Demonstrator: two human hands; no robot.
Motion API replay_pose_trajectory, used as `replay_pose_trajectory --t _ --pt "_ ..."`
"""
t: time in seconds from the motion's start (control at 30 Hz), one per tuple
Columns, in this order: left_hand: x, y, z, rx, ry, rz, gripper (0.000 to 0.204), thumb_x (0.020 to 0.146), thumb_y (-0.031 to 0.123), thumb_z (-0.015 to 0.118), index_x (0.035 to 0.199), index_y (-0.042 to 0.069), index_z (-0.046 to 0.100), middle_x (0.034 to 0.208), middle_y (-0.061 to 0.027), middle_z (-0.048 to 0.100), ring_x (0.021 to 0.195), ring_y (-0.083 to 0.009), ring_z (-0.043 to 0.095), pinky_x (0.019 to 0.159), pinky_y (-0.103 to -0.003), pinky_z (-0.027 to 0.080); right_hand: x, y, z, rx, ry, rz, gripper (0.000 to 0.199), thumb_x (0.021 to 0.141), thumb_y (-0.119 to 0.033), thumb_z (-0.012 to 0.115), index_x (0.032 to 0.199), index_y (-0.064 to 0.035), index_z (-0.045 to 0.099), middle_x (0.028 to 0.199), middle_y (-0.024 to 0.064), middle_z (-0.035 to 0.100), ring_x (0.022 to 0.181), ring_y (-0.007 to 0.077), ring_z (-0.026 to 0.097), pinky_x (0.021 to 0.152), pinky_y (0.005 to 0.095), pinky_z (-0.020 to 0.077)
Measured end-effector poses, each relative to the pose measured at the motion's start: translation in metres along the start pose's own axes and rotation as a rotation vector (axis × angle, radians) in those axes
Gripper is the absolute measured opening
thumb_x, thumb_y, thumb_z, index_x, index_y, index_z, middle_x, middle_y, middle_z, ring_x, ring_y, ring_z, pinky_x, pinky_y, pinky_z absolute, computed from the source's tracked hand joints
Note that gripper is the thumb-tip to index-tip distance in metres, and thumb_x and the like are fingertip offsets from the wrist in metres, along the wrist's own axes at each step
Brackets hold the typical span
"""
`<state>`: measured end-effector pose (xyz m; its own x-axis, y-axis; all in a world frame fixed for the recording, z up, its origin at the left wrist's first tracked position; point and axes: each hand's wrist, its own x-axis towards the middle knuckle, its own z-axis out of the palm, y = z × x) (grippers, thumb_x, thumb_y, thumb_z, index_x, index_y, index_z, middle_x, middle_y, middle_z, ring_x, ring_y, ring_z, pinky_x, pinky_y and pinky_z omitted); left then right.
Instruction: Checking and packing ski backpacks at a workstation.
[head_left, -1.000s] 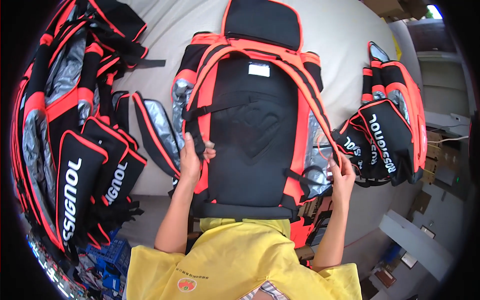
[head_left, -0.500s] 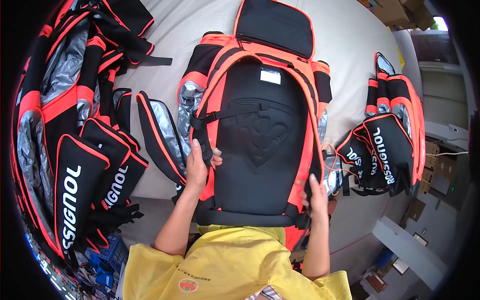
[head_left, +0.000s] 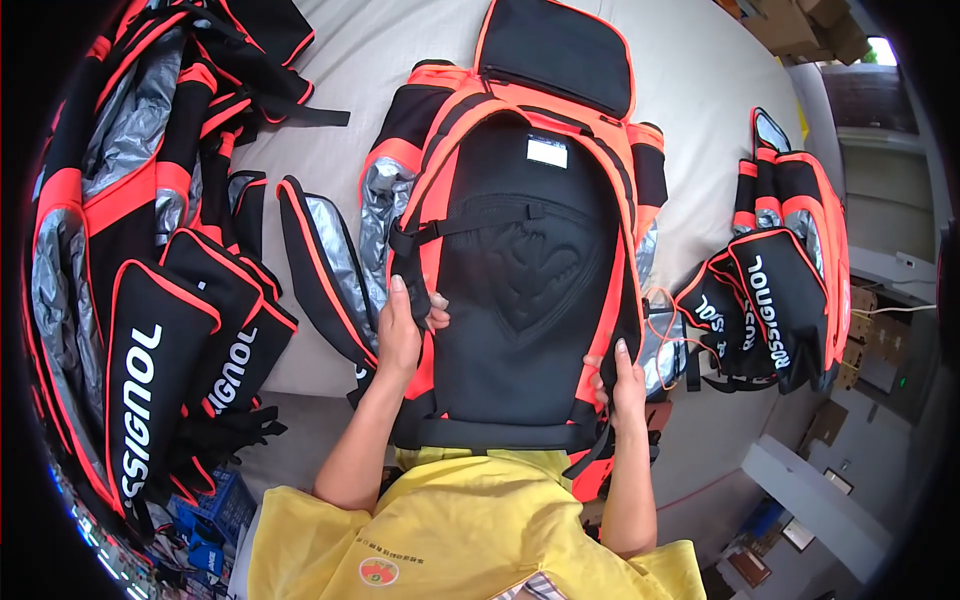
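Right hand [head_left: 627,392] drawn inward, thumb [head_left: 623,360] extended, left hand [head_left: 402,338] clasping strap [head_left: 409,264]

on the tabletop [head_left: 345,80], a backpack [head_left: 525,350] is laid centrally, its lower end reaching past the near edge, its top flap [head_left: 555,58] turned toward the far edge. along the left side, a pile of bags [head_left: 112,228] is stacked; by the near right corner, another group of bags [head_left: 785,290] is set. below the left pile, a crate [head_left: 228,502] is placed. beyond the far right corner, cartons [head_left: 790,25] are gathered.
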<state>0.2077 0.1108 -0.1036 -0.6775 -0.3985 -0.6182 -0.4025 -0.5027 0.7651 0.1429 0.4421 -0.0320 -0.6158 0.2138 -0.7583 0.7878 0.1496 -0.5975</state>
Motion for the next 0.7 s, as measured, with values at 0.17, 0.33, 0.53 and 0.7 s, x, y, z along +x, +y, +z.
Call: replay_pose_trajectory --t 0.17,0.33,0.53,0.7 --pt "0.001 -0.005 0.004 0.010 -0.003 0.011 0.072 0.117 0.055 0.025 0.130 -0.005 0.061 0.091 -0.0116 0.072 0.075 -0.0180 0.071 0.072 -0.033 0.061 -0.002 0.004 -0.016 -0.003 -0.053 0.053 0.046 0.111 -0.042 0.060 0.124 0.0008 0.071 0.090 0.0103 0.075 0.062 0.0105 0.061 0.051 0.0246 0.0474" --pt "0.006 -0.011 0.008 0.026 -0.014 0.019 0.072 0.116 0.057 0.028 0.126 -0.004 0.063 0.091 -0.0137 0.074 0.071 -0.0194 0.072 0.069 -0.033 0.061 -0.011 -0.004 -0.051 -0.500 -0.113 -0.617 0.036 0.110 -0.023 0.063 0.135 0.0022 0.068 0.110 0.0053 0.074 0.102 0.0176 0.068 0.091 0.0294 0.0534" --pt "0.003 -0.004 -0.013 -0.005 0.059 0.034 0.076 0.114 0.063 0.031 0.132 -0.005 0.061 0.093 -0.0139 0.074 0.073 -0.0192 0.073 0.071 -0.034 0.064 0.118 0.048 -0.145 -0.713 0.735 -0.522 0.028 0.102 -0.023 0.070 0.117 -0.0001 0.069 0.107 0.0186 0.073 0.100 0.0367 0.070 0.090 0.0461 0.0540" --pt "0.009 -0.014 -0.004 0.023 0.035 0.025 0.073 0.113 0.064 0.035 0.130 -0.002 0.062 0.092 -0.0139 0.075 0.071 -0.0191 0.073 0.071 -0.035 0.064 0.145 0.095 -0.193 -0.961 0.650 -0.594 0.034 0.095 -0.015 0.076 0.125 0.0006 0.068 0.118 0.0231 0.071 0.109 0.0406 0.067 0.095 0.0495 0.0522"
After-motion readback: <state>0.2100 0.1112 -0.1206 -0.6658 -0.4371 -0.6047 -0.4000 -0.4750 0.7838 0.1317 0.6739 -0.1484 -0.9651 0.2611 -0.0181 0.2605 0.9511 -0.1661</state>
